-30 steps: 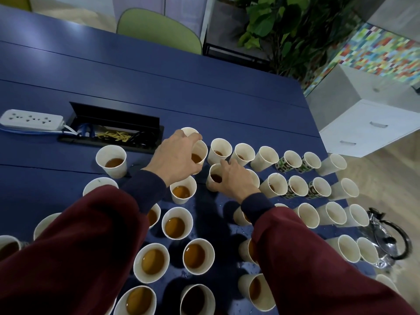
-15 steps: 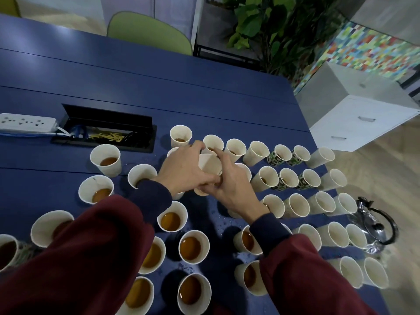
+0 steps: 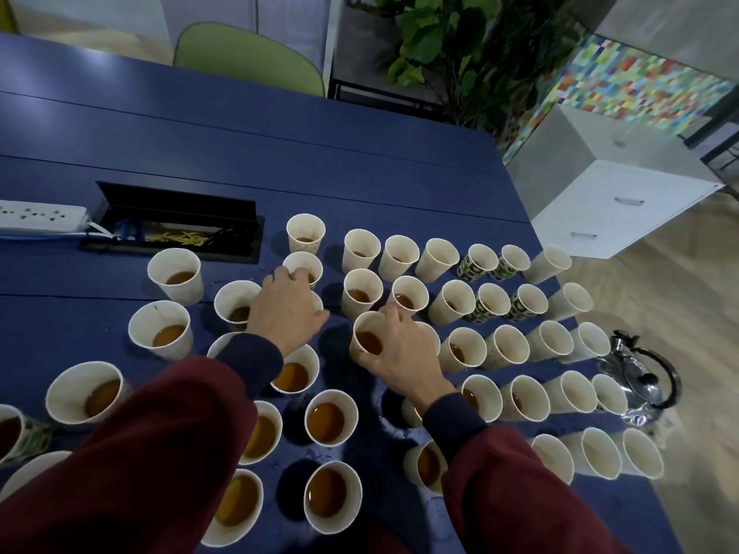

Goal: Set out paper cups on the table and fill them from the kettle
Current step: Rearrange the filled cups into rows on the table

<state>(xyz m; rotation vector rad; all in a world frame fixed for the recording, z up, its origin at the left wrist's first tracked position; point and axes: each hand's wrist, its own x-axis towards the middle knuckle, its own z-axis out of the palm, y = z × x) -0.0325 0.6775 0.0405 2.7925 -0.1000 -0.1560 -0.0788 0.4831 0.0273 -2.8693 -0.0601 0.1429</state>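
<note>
My right grip [image 3: 400,353] is closed round a cup [image 3: 366,325] near the middle of the surface [image 3: 280,153], thumb on its near side and fingers over its far rim. The cup has brown tea in it and leans slightly to the left. I cannot tell whether its base touches the surface.

My left grip [image 3: 288,309] hovers just to the left, palm down, with the fingers curled. Its fingertips [image 3: 280,273] are at the near rim of a far cup [image 3: 304,261], and a hidden cup [image 3: 318,303] sits mostly under the palm. I cannot tell whether this grip holds anything. The two grips are close together but apart.

The other cups [image 3: 328,417] stand upright all over the near half of the surface. Those to the left and nearest me hold the most tea, while several on the right show little or none. A few green-patterned cups [image 3: 476,267] stand in the far right rows.

The kettle [image 3: 640,387], with its shiny lid and black handle, stands at the right end of the rows, just beside the rightmost cups.

On the far left lie a white power strip [image 3: 40,213] and an open cable box [image 3: 176,229]. Beyond the surface are a green chair [image 3: 248,58], a plant [image 3: 460,46] and a white cabinet [image 3: 612,205].
</note>
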